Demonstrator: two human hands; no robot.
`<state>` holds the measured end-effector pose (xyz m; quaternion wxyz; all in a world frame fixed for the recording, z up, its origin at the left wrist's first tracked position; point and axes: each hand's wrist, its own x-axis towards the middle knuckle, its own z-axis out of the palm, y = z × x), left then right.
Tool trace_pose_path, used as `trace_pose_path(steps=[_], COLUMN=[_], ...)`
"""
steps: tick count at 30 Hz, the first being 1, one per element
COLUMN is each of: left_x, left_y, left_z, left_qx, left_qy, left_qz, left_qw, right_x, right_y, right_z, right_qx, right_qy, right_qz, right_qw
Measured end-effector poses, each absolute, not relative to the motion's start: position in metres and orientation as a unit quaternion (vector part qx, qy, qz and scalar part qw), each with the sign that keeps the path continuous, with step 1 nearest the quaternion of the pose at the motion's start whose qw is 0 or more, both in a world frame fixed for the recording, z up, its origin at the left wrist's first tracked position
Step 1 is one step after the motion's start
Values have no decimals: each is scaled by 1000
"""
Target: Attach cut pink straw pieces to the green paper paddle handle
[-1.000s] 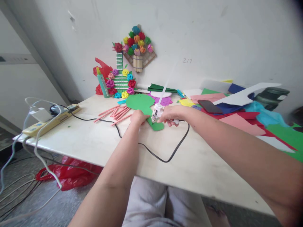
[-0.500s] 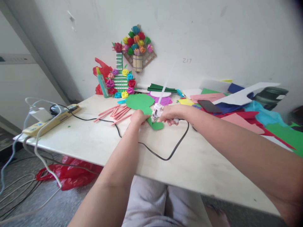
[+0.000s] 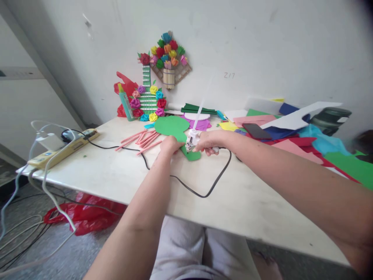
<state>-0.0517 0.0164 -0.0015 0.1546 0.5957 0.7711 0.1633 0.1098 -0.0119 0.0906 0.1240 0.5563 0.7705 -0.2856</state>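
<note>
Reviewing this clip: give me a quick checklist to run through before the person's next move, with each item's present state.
1. Right hand holding the white glue gun: ok.
2. Glue stick in the gun: ok, a long pale stick juts up from it.
3. Left hand at the green cutout: ok, though its fingertips are partly hidden.
4. Nozzle touching the cutout: cannot tell, too small.
5. Pink rolls away from the gun: ok, they lie on the far side of the left hand.
6. Black cord clear of the arms: not ok, it passes beneath the left forearm.
</note>
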Motion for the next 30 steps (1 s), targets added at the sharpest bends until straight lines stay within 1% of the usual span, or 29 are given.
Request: trace_pose_path(steps=[6, 12, 15, 18, 23, 30], left_x=[-52, -51, -52, -56, -61, -64], left_y=[16, 15, 15, 16, 17, 16], left_z=[-2, -1, -2, -2, -1, 1], left_qx=[606, 609, 610, 630, 641, 621], left_qy=[766, 768, 764, 744, 740, 760], left_qz=[155, 153, 154, 165, 178, 152], left_qw=[148, 125, 142, 153, 102, 118], right_x=[119, 140, 149, 152, 152, 152], right_y=[-15, -15, -17, -16, -12, -11], right_z=[89, 112, 117, 108, 89, 81], right_qx=[544, 524, 543, 551, 542, 538], right_qy=[772, 789, 777, 764, 753, 748], right_qz=[-318, -320, -319, -336, -373, -388], right_qw=[85, 22, 16, 11, -20, -18])
